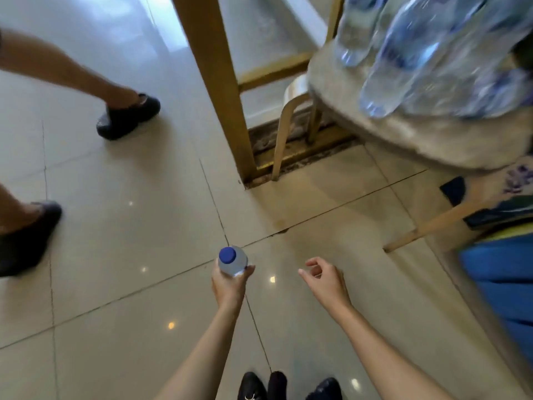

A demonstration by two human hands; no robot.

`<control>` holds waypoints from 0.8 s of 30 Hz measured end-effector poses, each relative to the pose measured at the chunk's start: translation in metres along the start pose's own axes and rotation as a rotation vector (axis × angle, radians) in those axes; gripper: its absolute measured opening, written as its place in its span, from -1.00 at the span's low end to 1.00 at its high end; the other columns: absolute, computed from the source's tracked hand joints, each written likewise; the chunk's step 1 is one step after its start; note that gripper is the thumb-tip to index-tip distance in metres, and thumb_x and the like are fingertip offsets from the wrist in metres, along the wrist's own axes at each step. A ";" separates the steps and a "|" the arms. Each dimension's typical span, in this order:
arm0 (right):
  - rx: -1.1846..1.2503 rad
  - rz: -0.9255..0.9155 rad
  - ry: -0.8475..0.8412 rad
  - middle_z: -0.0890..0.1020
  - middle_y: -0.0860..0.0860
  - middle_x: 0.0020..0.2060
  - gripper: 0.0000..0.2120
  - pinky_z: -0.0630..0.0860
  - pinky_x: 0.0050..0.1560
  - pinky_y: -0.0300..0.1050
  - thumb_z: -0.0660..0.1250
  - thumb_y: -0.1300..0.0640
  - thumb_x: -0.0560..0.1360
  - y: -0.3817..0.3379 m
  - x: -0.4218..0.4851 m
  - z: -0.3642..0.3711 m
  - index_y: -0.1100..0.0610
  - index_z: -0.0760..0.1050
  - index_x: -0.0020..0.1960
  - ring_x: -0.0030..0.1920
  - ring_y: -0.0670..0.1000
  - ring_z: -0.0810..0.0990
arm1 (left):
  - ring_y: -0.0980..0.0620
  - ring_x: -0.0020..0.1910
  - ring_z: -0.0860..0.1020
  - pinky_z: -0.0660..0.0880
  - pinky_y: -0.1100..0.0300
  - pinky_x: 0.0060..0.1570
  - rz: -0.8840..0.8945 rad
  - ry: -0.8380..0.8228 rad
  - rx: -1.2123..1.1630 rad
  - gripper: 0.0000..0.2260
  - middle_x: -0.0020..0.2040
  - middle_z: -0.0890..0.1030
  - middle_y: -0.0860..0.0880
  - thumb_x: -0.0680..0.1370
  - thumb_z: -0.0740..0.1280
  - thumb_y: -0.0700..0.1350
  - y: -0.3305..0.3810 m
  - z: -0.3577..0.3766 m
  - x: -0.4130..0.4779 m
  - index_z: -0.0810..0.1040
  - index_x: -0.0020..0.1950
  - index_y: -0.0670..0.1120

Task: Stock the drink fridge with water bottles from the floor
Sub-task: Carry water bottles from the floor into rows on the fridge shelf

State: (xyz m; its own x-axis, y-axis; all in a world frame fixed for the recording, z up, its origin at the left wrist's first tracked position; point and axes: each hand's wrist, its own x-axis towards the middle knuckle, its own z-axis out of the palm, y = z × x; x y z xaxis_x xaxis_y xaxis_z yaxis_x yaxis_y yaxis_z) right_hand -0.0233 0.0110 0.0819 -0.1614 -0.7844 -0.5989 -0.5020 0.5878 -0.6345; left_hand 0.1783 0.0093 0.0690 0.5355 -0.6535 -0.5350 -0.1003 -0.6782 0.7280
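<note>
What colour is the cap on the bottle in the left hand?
Blue: the cap tops the water bottle held by the left hand, head view.

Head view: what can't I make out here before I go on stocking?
1. Drink fridge: nowhere in the head view.
2. Stacked bottles on the cushioned seat: motion-blurred, cut by the top and right edges; count unreadable.
3. Held bottle: the left hand hides its body; only the blue cap and shoulder show.
4. Bystander's legs: cut by the left edge.
</note>
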 end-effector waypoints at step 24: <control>0.387 -0.198 0.502 0.45 -0.02 0.26 -0.17 0.38 0.25 -0.11 0.61 0.14 0.20 -0.251 0.009 -0.209 0.03 0.31 0.38 0.31 0.02 0.37 | 0.00 0.00 0.63 0.57 0.02 0.08 0.590 -0.452 0.144 -0.56 0.00 0.64 -0.04 0.32 0.54 -0.26 0.383 0.010 -0.098 0.51 0.14 -0.08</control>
State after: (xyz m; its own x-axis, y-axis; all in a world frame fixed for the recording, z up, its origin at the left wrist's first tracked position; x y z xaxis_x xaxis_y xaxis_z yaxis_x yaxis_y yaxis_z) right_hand -0.0760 -0.1848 0.3382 -0.5206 -0.8271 -0.2118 -0.2362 0.3779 -0.8952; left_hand 0.0788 -0.1895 0.3956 -0.0341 -0.9748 -0.2203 -0.3891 -0.1901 0.9013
